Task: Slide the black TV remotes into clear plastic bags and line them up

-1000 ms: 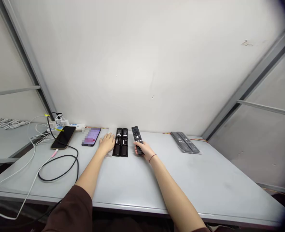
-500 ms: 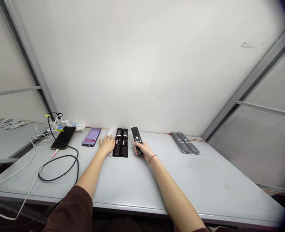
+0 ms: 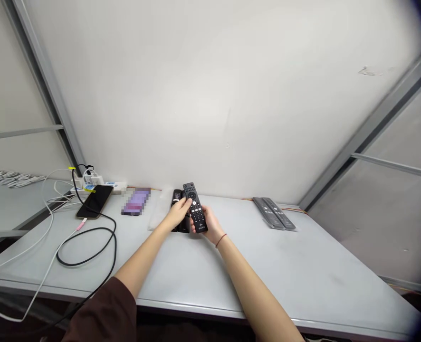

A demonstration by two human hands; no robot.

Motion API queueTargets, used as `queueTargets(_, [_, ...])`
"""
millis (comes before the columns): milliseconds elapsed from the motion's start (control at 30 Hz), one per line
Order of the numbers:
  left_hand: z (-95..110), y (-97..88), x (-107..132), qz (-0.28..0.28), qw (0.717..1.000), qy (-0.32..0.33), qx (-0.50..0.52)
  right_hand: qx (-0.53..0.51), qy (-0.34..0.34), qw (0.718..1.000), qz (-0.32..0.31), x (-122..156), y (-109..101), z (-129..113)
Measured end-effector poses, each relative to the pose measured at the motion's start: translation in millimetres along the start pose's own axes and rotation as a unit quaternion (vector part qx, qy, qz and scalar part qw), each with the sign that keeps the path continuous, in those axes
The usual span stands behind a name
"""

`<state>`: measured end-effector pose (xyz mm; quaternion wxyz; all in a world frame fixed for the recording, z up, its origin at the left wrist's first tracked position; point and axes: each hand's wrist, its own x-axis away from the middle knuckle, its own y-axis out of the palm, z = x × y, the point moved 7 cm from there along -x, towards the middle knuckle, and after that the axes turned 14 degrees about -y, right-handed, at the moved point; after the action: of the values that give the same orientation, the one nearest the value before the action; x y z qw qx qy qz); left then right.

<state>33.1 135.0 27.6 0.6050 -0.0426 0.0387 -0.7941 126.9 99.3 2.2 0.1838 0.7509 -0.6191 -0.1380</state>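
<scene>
A black remote control [image 3: 196, 209] with its buttons facing up is held between both hands above the table. My right hand [image 3: 210, 225] is closed around its lower end from the right. From the left, my left hand [image 3: 178, 211] grips its side, with the thumb near the round pad. Beneath and behind lie two more black remotes [image 3: 177, 194] side by side, largely covered by my left hand and the held remote. To their left, a clear plastic bag [image 3: 159, 211] rests flat.
Two remotes in plastic sleeves [image 3: 272, 213] lie at the right rear. On the left are a dark phone [image 3: 95, 202], a phone with a blurred screen [image 3: 136, 202], a power strip [image 3: 116, 186] and a looped black cable [image 3: 85, 264]. A wall [image 3: 224, 95] rises behind the table [image 3: 260, 270].
My left hand has left the plastic bag and moved right to grip the remote. My right hand has brought the remote left, over the pair lying on the table.
</scene>
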Motion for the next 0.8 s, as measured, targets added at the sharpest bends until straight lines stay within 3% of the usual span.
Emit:
queueTargets(167, [-1,12.3,4,-0.045,0.975,-0.052,0.213,-0.003,-0.029,1.000,-0.002,5,10,-5])
queueTargets(267, [2,5.7,5,-0.040,0.949,-0.068,0.306,-0.013,0.013,0.998,-0.063,10,20,-2])
queueTargets(367, [2,2.6,5,-0.046,0.938,-0.086,0.333,-0.012,0.041,0.992,-0.118,15,29,2])
queueTargets(533, [2,7.0,6,-0.058,0.940,-0.085,0.325,0.048,-0.085,0.995,-0.026,7,16,-10])
queueTargets(667, [-5,20.8,6,-0.074,0.949,-0.100,0.290,0.098,-0.154,0.982,0.042,4,3,-21])
queueTargets(800, [-7,30.9,6,-0.088,0.962,-0.072,0.246,0.166,-0.206,0.961,0.077,3,-6,-29])
